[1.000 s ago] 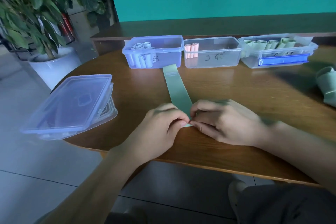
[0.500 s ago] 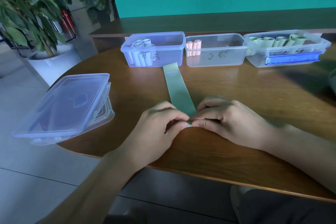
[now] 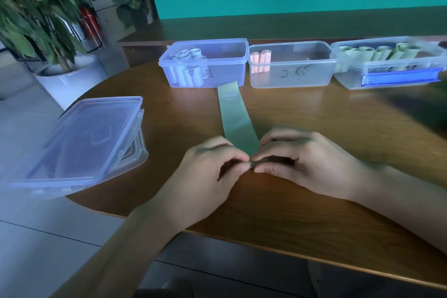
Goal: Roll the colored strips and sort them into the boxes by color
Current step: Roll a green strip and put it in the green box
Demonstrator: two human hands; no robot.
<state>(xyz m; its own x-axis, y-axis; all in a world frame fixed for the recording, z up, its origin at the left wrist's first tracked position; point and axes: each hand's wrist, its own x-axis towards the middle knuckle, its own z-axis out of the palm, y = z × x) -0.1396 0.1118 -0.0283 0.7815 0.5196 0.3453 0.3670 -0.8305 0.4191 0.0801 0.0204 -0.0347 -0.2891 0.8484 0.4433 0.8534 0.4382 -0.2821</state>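
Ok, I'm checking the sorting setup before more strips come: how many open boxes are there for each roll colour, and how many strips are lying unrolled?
box of pale blue rolls: 1
box of pink rolls: 1
box of green rolls: 1
green strip, mostly flat on the table: 1
Total: 4

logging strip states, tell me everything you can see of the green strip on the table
The green strip is a long, pale green band, thin and flexible like paper or plastic film. It lies flat on the wooden table, its far end just in front of the blue box. The left hand and right hand pinch its near end, where a small roll is starting.
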